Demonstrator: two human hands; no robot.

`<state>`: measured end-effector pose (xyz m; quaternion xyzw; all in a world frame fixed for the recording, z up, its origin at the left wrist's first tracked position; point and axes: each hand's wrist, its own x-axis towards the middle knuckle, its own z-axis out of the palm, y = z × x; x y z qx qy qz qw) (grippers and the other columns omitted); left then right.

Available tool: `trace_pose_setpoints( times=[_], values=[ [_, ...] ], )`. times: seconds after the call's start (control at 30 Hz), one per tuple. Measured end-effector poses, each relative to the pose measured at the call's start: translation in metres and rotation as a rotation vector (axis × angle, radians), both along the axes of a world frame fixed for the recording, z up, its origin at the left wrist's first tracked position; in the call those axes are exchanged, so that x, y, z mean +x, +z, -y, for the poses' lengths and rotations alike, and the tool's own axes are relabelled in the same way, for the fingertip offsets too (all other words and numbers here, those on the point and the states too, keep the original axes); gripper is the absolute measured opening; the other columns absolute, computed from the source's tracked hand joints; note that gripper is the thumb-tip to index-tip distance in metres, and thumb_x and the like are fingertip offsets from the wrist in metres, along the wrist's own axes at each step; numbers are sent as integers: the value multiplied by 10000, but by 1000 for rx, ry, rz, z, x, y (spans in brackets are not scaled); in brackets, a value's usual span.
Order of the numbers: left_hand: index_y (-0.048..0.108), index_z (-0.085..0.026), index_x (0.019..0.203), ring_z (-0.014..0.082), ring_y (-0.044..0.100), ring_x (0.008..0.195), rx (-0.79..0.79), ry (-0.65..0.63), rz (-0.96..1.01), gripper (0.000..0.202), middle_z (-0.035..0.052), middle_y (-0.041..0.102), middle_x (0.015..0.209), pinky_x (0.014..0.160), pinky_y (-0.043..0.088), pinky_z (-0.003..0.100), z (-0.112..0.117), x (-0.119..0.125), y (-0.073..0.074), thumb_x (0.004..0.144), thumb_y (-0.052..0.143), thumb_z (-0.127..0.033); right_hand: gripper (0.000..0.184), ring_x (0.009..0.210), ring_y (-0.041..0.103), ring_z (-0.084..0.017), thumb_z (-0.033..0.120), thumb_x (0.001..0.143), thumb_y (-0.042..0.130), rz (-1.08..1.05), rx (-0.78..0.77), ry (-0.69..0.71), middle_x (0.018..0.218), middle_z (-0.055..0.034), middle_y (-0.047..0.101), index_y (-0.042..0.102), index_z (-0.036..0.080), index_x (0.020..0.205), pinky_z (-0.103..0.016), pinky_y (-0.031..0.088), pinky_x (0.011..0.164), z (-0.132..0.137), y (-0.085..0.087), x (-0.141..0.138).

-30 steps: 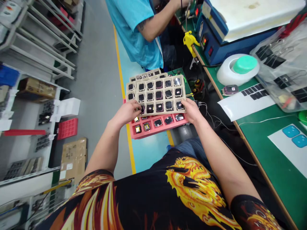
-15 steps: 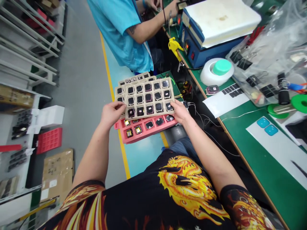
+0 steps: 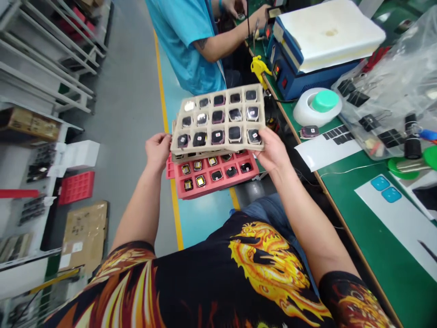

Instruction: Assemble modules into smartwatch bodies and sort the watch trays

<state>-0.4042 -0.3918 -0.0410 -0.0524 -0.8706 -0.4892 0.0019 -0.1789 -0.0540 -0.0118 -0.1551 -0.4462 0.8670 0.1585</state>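
Observation:
I hold up a beige compartment tray (image 3: 218,147) filled with several small dark square devices. My left hand (image 3: 157,150) grips its left near corner, fingers curled under the edge. My right hand (image 3: 272,148) grips its right near corner, thumb on top. The tray is lifted and tilted above a second beige tray (image 3: 177,158) and a red tray (image 3: 218,187) that holds several framed square parts.
A person in a blue shirt (image 3: 186,41) works at the green bench (image 3: 385,255) ahead. On the bench stand a blue machine (image 3: 300,73), a white-and-green round holder (image 3: 317,107), a bag of black clips (image 3: 385,100) and white sheets (image 3: 327,148). Shelves (image 3: 41,77) and boxes line the left.
The beige tray has been raised off the stack and tilted up towards me, both hands rising with it. More of the red tray below shows now.

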Motion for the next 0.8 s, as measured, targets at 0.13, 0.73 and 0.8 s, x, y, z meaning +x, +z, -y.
trace_pose_setpoints(
  times=[0.13, 0.73, 0.8],
  values=[
    [800, -161, 1017, 183, 635, 702, -158, -116, -1, 350, 53, 730, 833, 664, 519, 302, -12, 5, -8, 838, 696, -443, 349, 1302, 771, -303, 505, 1026, 788, -108, 79, -39, 1340, -71, 796, 784, 215, 1221, -395, 717, 961, -8, 52, -13],
    [815, -191, 1238, 304, 719, 963, -615, -390, -39, 457, 109, 800, 1037, 937, 554, 403, -48, -28, 8, 800, 762, -309, 364, 1400, 718, -355, 521, 1138, 577, -171, 192, -133, 1431, -12, 781, 794, 252, 1254, -332, 658, 835, -23, 92, 15],
    [812, -196, 1260, 351, 717, 1109, -598, -430, -48, 502, 130, 809, 1150, 1003, 557, 435, -54, -32, 10, 773, 783, -313, 368, 1377, 732, -341, 526, 1128, 591, -140, 192, -130, 1422, -13, 783, 799, 252, 1257, -340, 650, 840, -19, 87, 18]
  ],
)
